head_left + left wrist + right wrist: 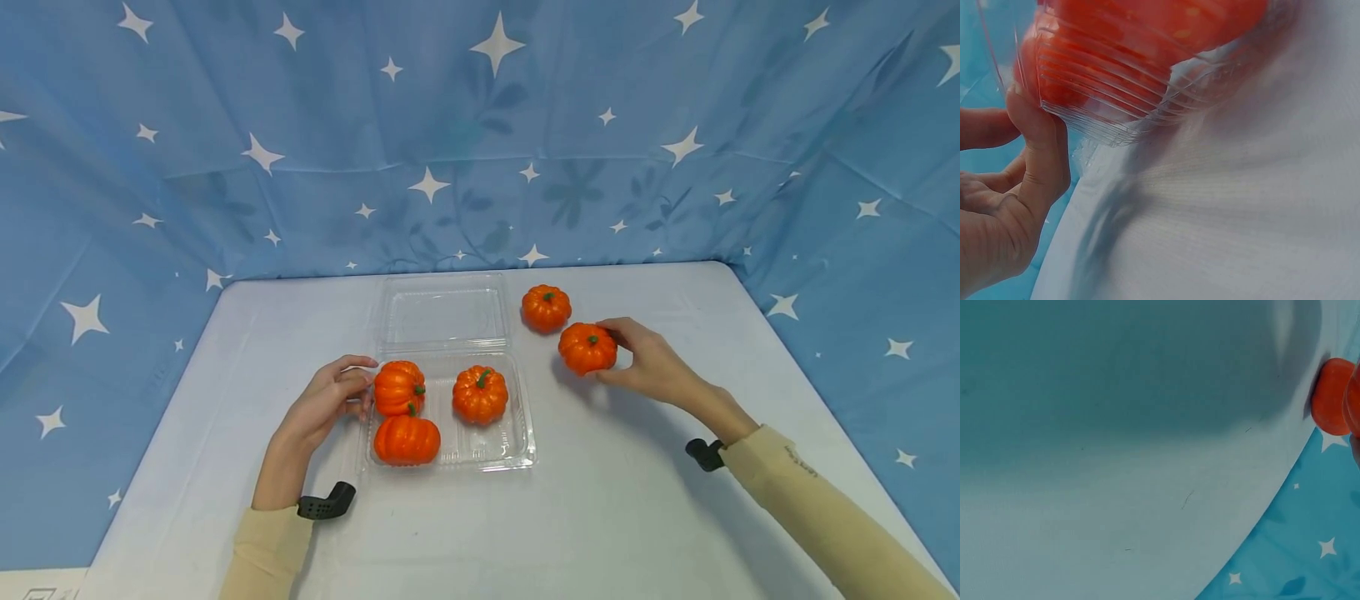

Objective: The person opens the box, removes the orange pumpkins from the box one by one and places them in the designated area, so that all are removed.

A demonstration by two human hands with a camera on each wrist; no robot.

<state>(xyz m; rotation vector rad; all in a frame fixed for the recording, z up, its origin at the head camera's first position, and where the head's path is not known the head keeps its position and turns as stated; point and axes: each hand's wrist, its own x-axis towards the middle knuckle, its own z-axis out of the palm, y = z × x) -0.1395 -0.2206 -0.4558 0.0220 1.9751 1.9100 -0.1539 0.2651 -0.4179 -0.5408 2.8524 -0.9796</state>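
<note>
A small orange pumpkin (587, 349) with a green stem is held between the thumb and fingers of my right hand (637, 360), with its shadow falling on the table below. My left hand (330, 400) is at the left side of a clear plastic clamshell box (489, 454), its bent fingers at the rim. In the left wrist view, a fingertip (1016, 97) meets the ribbed clear wall. Inside the box, one pumpkin (398, 388) and another pumpkin (407, 440) lie against each other at the left. A third pumpkin (480, 395) sits stem up at the right.
Another pumpkin (546, 308) stands on the white table (600, 517) just behind the held one. The box's hinged lid (448, 312) lies folded back, away from me. A blue star-patterned curtain (480, 150) surrounds the table's back and sides.
</note>
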